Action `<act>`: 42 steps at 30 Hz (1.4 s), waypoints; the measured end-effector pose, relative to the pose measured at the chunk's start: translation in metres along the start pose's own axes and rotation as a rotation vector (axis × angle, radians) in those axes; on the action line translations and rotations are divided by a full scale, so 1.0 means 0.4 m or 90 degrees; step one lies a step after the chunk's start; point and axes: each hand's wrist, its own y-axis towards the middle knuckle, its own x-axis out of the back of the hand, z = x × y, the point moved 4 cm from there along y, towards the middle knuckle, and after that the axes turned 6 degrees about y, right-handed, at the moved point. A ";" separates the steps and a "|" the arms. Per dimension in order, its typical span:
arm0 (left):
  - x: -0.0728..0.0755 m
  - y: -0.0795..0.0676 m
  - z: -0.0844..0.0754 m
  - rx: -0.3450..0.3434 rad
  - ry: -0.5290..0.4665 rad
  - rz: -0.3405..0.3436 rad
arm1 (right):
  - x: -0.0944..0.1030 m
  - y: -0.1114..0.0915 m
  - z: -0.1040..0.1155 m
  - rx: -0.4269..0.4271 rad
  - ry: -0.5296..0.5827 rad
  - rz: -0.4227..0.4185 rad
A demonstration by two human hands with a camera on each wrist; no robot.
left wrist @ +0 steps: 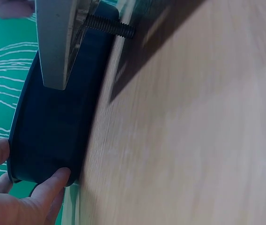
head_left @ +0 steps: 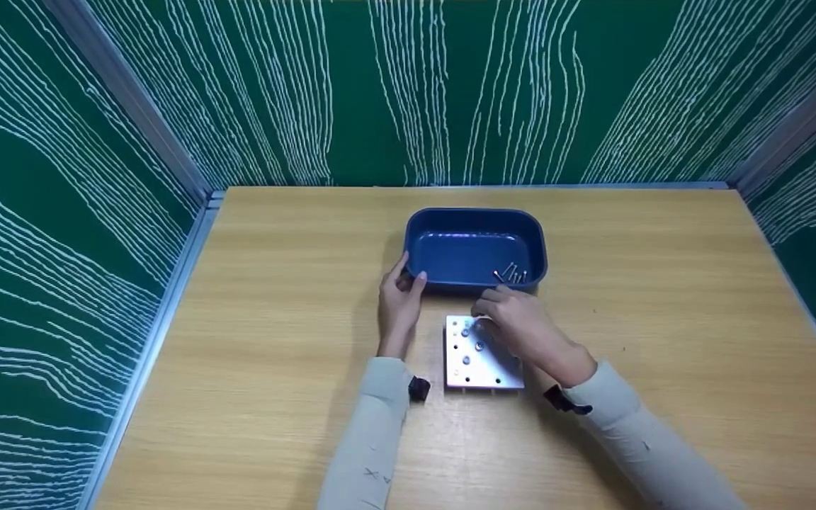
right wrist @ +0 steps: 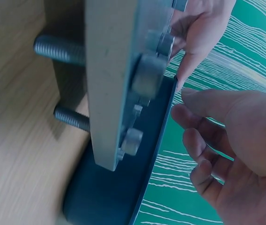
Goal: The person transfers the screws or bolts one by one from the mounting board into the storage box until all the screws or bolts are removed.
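My left hand [head_left: 399, 301] grips the front left corner of a blue plastic bin [head_left: 411, 241]. Its thumb [left wrist: 58, 176] lies against the bin's wall, with the fingers around the corner. Several loose bolts [head_left: 513, 273] lie in the bin's front right corner. My right hand [head_left: 521, 322] is over the far right part of a metal plate [head_left: 479, 372], close to the bin's front rim. In the right wrist view its fingers [right wrist: 196, 143] are loosely bent, with nothing visible between them. Bolt heads [right wrist: 132, 141] show on the plate, and threaded shanks [right wrist: 72, 118] stick out below.
The wooden table [head_left: 273, 340] carries the bin and, nearer me, the plate. Green walls [head_left: 351, 92] with white wavy lines rise at the back and both sides. Metal framing [head_left: 160, 312] runs along the table's left edge.
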 end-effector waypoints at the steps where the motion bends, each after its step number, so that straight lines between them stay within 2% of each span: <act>1: 0.000 0.000 0.000 0.001 0.001 0.000 | 0.000 -0.001 0.002 0.001 0.001 0.000; 7: 0.000 0.001 0.001 0.003 0.004 0.004 | -0.003 -0.006 0.011 0.007 0.004 -0.006; 14: 0.000 0.001 -0.001 -0.020 -0.033 0.006 | -0.009 -0.011 0.020 0.025 0.002 -0.006; 19: 0.000 0.002 0.001 -0.019 -0.016 0.005 | -0.013 -0.016 0.029 0.043 0.016 -0.002; 25: 0.001 0.002 0.004 0.002 0.006 0.010 | -0.016 -0.020 0.047 0.077 0.017 -0.008; 36: 0.000 0.003 0.001 0.020 0.004 0.010 | -0.025 -0.031 0.087 0.059 0.039 0.071; 42: 0.001 0.000 0.005 0.005 -0.013 0.013 | -0.042 -0.042 0.110 0.125 0.013 0.014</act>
